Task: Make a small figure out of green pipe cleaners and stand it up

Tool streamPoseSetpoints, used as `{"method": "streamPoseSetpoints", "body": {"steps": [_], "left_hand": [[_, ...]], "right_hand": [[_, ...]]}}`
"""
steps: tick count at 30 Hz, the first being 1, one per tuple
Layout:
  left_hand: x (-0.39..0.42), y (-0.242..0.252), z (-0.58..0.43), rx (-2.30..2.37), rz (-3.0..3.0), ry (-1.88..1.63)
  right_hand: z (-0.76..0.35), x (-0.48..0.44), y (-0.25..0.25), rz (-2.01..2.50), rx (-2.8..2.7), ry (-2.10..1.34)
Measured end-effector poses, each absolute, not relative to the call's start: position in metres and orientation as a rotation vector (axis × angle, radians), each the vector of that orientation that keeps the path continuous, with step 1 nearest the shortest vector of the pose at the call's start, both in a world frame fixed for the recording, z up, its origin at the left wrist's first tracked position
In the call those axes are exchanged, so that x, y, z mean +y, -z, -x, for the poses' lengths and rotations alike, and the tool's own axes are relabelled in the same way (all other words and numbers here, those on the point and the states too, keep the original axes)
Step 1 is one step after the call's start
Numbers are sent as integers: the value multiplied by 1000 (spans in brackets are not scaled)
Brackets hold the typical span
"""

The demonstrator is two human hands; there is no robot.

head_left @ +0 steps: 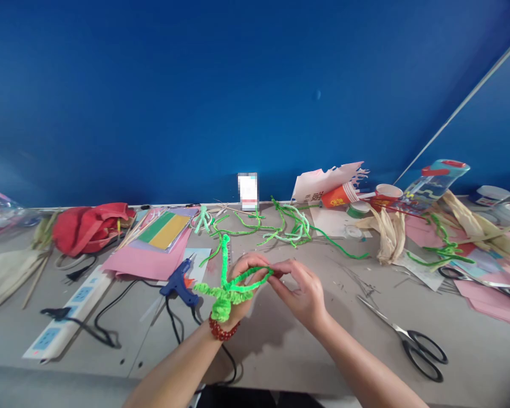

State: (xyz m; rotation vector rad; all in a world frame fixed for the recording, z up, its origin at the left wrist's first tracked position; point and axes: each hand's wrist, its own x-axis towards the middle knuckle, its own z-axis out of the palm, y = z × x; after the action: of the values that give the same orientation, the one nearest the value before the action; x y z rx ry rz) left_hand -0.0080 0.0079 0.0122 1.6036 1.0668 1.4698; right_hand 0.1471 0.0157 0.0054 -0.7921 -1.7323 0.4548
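Note:
My left hand (245, 281) and my right hand (300, 290) are close together above the tabletop. Between them is a bright green fuzzy pipe cleaner figure (229, 293), with a tight coil below, a stalk standing up and a loop running to the right. My left fingers grip the loop, and my right fingertips pinch its end near the left fingertips. A red beaded bracelet (223, 329) circles my left wrist. A blue hot glue gun (179, 285) lies just left of my left hand, and its black cord trails toward me.
Steel scissors (410, 341) lie to my right. Further back are loose green pipe cleaners (283, 229), dried corn husks (389, 235), paper cups (340, 195), pink paper (147, 262), and a red bag (91, 228). A white power strip (70, 311) sits at the left. A blue wall rises behind.

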Motion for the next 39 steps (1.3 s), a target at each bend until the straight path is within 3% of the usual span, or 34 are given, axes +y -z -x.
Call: {"method": "streamPoseSetpoints", "body": {"steps": [8, 12, 28, 34, 39], "left_hand": [[7, -12, 15, 1109, -1907, -1427], [5, -12, 14, 1100, -1879, -1481], [9, -11, 14, 1071, -2036, -1443], [10, -6, 14, 1059, -2001, -1433], [10, -9, 9, 1011, -1779, -1490]], "right_hand": [[-146, 15, -3, 859, -1548, -822], [-145, 15, -3, 820, -1390, -1146], [-146, 19, -6, 640, -902, -1905], [-148, 20, -8, 653, -882, -1953], [-148, 19, -7, 651, -978, -1779]]}}
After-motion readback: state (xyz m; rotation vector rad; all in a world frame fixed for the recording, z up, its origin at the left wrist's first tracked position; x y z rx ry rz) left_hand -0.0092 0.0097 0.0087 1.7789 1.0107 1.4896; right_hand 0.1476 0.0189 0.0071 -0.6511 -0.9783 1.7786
